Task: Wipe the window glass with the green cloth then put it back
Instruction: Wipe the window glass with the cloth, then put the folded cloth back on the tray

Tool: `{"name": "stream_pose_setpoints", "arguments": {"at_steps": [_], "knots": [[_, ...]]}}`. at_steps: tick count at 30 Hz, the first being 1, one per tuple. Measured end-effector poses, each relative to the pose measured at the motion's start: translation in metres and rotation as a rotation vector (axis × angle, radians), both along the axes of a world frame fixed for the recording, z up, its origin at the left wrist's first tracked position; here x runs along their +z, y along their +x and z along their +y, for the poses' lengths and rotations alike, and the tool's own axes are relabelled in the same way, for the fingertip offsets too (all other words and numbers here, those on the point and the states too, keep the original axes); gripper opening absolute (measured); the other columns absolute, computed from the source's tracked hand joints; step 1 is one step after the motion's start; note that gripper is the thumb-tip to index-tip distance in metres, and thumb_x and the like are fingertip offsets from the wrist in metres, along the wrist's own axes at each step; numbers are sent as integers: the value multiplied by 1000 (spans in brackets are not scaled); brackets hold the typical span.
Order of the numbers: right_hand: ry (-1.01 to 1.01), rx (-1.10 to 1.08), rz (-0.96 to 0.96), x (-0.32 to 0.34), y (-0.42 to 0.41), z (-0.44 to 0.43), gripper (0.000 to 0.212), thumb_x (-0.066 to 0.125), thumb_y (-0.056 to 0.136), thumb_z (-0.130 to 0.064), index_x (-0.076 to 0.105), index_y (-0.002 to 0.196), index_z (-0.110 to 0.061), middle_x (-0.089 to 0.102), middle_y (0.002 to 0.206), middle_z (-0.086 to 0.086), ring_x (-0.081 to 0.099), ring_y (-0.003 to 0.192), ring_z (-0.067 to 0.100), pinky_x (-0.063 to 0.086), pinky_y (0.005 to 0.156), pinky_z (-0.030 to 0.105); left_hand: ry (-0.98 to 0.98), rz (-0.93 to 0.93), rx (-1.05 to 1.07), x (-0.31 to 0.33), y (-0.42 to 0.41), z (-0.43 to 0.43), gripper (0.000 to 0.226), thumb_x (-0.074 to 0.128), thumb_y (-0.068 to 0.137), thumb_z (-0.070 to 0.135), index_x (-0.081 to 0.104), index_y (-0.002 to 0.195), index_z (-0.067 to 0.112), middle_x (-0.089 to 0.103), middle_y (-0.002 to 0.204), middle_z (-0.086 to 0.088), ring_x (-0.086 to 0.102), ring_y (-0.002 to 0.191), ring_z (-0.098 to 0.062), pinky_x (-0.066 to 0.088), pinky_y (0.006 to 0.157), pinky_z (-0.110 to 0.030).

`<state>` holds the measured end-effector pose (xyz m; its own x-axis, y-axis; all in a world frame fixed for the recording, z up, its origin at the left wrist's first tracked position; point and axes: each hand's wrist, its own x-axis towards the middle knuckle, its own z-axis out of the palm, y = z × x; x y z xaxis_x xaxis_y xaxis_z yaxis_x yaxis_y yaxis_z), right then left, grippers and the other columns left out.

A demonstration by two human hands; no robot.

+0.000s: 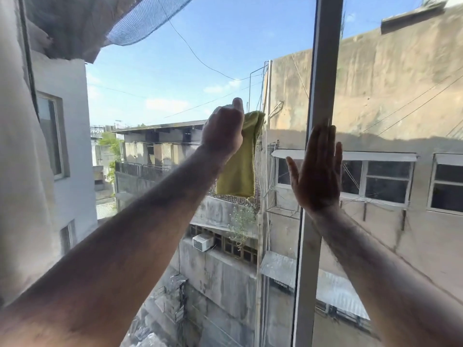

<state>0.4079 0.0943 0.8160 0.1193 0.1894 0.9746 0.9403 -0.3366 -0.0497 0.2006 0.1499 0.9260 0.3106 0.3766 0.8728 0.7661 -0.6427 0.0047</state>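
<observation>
Two bare forearms fill the lower part of the view, reaching up and forward toward the window glass (175, 58). On the left side, the left hand (223, 128) is curled into a fist around the top of the green cloth (240, 166), thumb pointing up, knuckles turned toward the camera. That cloth is bunched where the fingers pinch it and hangs down from the fist in a long flat fold, its lower edge loose just right of the left wrist. It lies against or very close to the pane; real contact with the glass cannot be told from this angle.

To the right, the right hand (317, 169) is spread wide, fingers straight and together, thumb out to the left, holding nothing. Its palm faces away from the camera and its fingertips overlap the pale vertical window frame (325, 71) that divides the glass into a left and a right pane; the hand appears pressed flat there.

At the left edge a white curtain (17, 146) hangs beside the frame. At the upper left corner a dark net (147, 18) sags across. Through the glass stand weathered concrete buildings (388, 96), an air conditioner unit (202, 242) on a ledge below the cloth, and slack cables across blue sky.
</observation>
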Motion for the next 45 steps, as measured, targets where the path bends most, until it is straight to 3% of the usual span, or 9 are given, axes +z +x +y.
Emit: {"name": "stream_pose_setpoints", "arguments": {"at_steps": [5, 9, 12, 15, 19, 23, 27, 37, 45], "knots": [[-190, 302, -259, -3, -28, -29, 86, 63, 103, -47, 30, 164, 3, 32, 170, 25, 35, 158, 37, 35, 129, 51, -122, -100, -107, 2, -26, -15, 36, 69, 85, 5, 74, 120, 10, 75, 115, -17, 70, 106, -39, 63, 89, -49], [-404, 701, 324, 5, -61, -41, 99, 80, 89, -47, 29, 166, -11, 55, 156, 7, 62, 131, 23, 47, 112, 34, -348, -342, -351, -5, -49, -26, 28, 65, 81, -1, 77, 104, 8, 78, 100, -17, 70, 94, -32, 63, 77, -40], [-464, 850, 679, 5, -65, -42, 44, 88, 84, -37, 74, 119, -13, 77, 99, 2, 66, 74, 13, 54, 73, 24, -584, -546, -548, -26, -70, -24, 13, 73, 85, 6, 74, 97, 10, 68, 87, -11, 61, 78, -24, 50, 59, -31], [-394, 1092, 1014, -12, -60, -43, 19, 88, 84, -22, 78, 99, -16, 80, 84, -3, 74, 80, 15, 60, 77, 32, -818, -683, -626, -63, -94, -12, 21, 76, 91, 22, 69, 108, 11, 68, 100, -2, 62, 89, -17, 51, 63, -28], [-310, 1259, 1328, -63, -65, -46, 45, 93, 69, -36, 75, 106, -16, 82, 97, 0, 78, 94, 19, 65, 77, 34, -1155, -713, -740, -139, -116, 2, 39, 71, 95, 31, 63, 129, 14, 72, 119, -8, 66, 108, -23, 57, 79, -32], [-320, 1247, 1509, -155, -76, -40, 35, 89, 81, -33, 75, 108, -16, 79, 96, 1, 77, 86, 16, 66, 71, 28, -1320, -782, -818, -232, -128, 7, 20, 68, 98, 23, 67, 117, 17, 77, 94, 2, 74, 84, -15, 62, 57, -25], [-352, 1157, 1681, -268, -85, -48, 19, 81, 92, -26, 76, 106, -14, 79, 82, -5, 77, 73, 9, 65, 65, 25, -1302, -771, -694, -339, -139, 11, 10, 78, 90, 12, 79, 100, 16, 81, 84, 5, 76, 74, -10, 66, 62, -25], [-707, 683, 1962, -574, -113, -139, 6, 80, 94, -23, 79, 91, -18, 78, 76, -11, 71, 65, 1, 59, 56, 17, -1817, -496, -322, -672, -174, -45, 14, 68, 99, 19, 78, 90, 15, 78, 70, 6, 72, 60, -8, 60, 50, -21], [-781, 373, 2139, -796, -148, -228, 5, 77, 95, -10, 80, 99, -12, 81, 103, 9, 78, 83, 10, 63, 71, 17, -2035, -300, -65, -895, -197, -116, 14, 81, 90, 21, 81, 100, 12, 78, 89, -2, 72, 80, -12, 62, 67, -26]]}}
